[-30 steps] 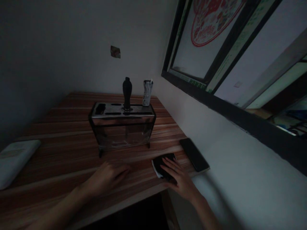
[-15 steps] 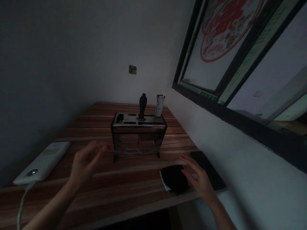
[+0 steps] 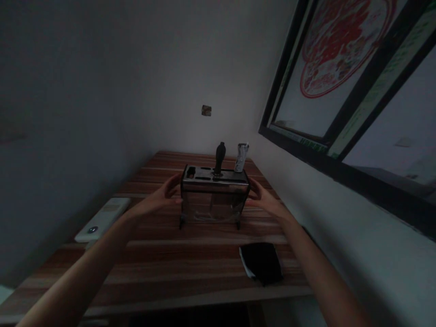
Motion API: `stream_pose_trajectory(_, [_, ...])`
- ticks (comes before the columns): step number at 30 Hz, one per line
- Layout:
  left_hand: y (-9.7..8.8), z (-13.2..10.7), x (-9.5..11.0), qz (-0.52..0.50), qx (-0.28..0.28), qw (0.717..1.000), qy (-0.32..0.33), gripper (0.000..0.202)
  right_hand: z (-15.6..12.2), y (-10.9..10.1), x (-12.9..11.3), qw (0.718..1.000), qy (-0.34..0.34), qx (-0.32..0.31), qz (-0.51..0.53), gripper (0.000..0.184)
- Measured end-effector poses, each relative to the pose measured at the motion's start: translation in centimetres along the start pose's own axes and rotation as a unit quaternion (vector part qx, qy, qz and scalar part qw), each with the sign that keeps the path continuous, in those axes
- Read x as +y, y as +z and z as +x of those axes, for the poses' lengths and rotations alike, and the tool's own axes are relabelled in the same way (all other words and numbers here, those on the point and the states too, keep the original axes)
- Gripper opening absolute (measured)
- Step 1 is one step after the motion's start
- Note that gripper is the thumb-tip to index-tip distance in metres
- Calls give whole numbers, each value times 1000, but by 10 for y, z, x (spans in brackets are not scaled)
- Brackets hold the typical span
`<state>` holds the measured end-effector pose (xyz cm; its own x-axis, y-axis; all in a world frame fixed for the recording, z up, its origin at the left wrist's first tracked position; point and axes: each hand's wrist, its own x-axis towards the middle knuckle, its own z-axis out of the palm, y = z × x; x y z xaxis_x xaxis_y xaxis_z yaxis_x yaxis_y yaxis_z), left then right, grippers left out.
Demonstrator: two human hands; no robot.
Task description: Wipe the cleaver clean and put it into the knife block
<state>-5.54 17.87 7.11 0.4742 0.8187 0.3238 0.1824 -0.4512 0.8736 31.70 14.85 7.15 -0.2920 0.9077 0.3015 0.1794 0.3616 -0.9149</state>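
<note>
A knife block [image 3: 213,204] stands upright on the wood-grain table, with a slotted metal top, black ends and a see-through front. Out of its slots rise a black-handled tool [image 3: 220,156] and a grey-white patterned handle [image 3: 241,158]; their lower parts cannot be made out. My left hand [image 3: 170,193] is curved around the block's left end, thumb toward the front. At the opposite end, my right hand [image 3: 262,197] presses in the same way. The block's feet appear to rest on the table.
A white power bank [image 3: 104,220] lies at the table's left, partly behind my left forearm. Nearer the front edge is a folded black cloth [image 3: 261,261]. A wall with a dark-framed window [image 3: 306,145] borders the right side, and a wood-grain table [image 3: 190,268] spreads beneath.
Both hands have moved forward and inward from beside and in front of the knife block onto its two ends. The view has shifted, so the scene sits further right.
</note>
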Motion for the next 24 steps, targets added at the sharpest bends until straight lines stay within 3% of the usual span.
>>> stream_pose_trajectory(3, [1,6,2,-66,-54,996,-32,91,4,0,-1,999,6,-45,3,92])
stream_pose_trajectory(6, [0,9,5,-78,-62,993,-63,89,7,0,-1,998,9,-53,9,89])
stream_pose_trajectory(11, [-3,12,6,-72,-61,993,-64,86,10,1,2,999,35,-22,23,78])
stream_pose_trajectory(24, [-1,16,-3,-60,-21,996,-63,94,15,2,14,998,32,-17,51,76])
